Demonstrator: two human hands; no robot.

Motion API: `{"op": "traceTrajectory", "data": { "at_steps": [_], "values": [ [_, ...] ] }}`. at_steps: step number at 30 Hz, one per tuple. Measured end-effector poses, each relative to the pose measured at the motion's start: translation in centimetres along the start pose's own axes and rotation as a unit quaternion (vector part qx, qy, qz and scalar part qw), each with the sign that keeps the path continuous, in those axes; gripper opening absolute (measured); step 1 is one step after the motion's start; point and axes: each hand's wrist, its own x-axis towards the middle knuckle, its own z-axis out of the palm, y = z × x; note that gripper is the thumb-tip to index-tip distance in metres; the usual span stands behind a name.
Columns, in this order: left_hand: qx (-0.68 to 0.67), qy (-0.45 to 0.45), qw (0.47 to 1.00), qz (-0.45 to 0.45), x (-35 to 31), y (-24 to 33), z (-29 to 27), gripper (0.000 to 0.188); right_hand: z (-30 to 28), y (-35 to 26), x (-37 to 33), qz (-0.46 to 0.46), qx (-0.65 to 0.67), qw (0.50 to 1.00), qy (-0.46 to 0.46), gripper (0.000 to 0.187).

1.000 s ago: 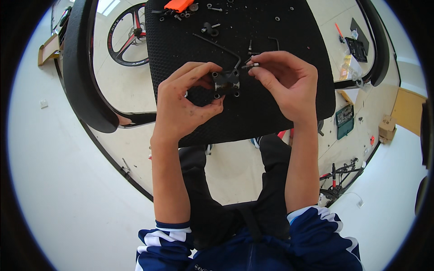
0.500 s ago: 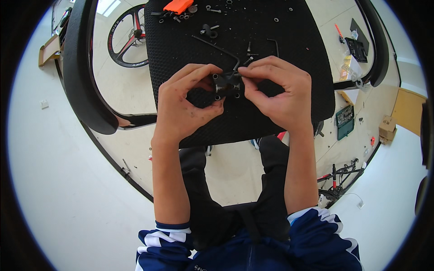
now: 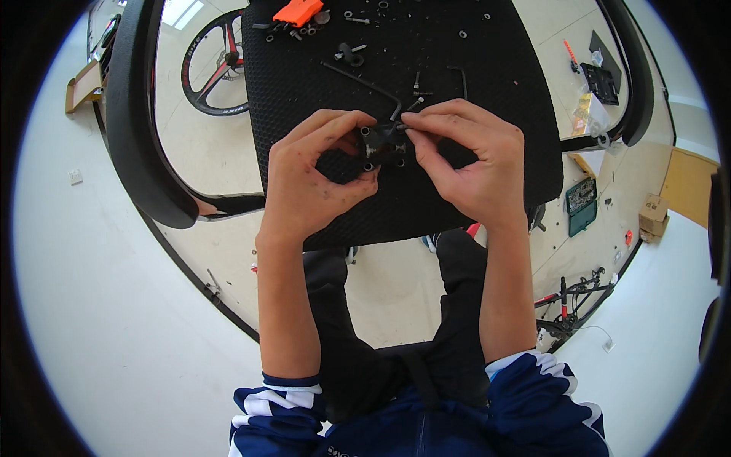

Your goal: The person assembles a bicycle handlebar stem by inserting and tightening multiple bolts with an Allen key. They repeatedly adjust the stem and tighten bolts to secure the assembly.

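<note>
Over the black chair seat (image 3: 335, 221), my left hand (image 3: 308, 167) grips a small black handlebar stem (image 3: 383, 146) between thumb and fingers. Its front plate has rounded corners with bolt holes, and metal shows in some of them. My right hand (image 3: 476, 156) is closed in a pinch at the stem's upper right corner. Between its thumb and forefinger is a small dark bolt (image 3: 402, 127), mostly covered by the fingertips. Just beyond the stem lies a long L-shaped hex key (image 3: 362, 81), its short end close to the stem.
Loose bolts (image 3: 416, 91), a smaller hex key (image 3: 463, 80), a dark ring-shaped clamp (image 3: 349, 55) and an orange tool (image 3: 298, 11) lie farther up the seat. Curved armrests (image 3: 141, 114) flank it. On the floor are a wheel (image 3: 232, 59), a bike frame (image 3: 565, 305) and a green case (image 3: 581, 206).
My right thumb and forefinger have shifted slightly at the stem's upper right corner. The left hand keeps its hold, and the view has moved a little.
</note>
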Motion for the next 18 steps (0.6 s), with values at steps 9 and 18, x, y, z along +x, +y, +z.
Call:
{"op": "traceTrajectory", "data": {
  "at_steps": [9,18],
  "values": [
    [-0.007,0.017,1.000,-0.001,0.0,0.3,0.1,0.049,0.7,-0.2,0.0,0.066,0.045,0.997,-0.008,0.011],
    [-0.009,0.027,0.999,-0.014,0.1,0.5,0.4,0.047,1.5,-0.7,0.0,0.078,-0.117,0.988,-0.071,0.011]
  ]
}}
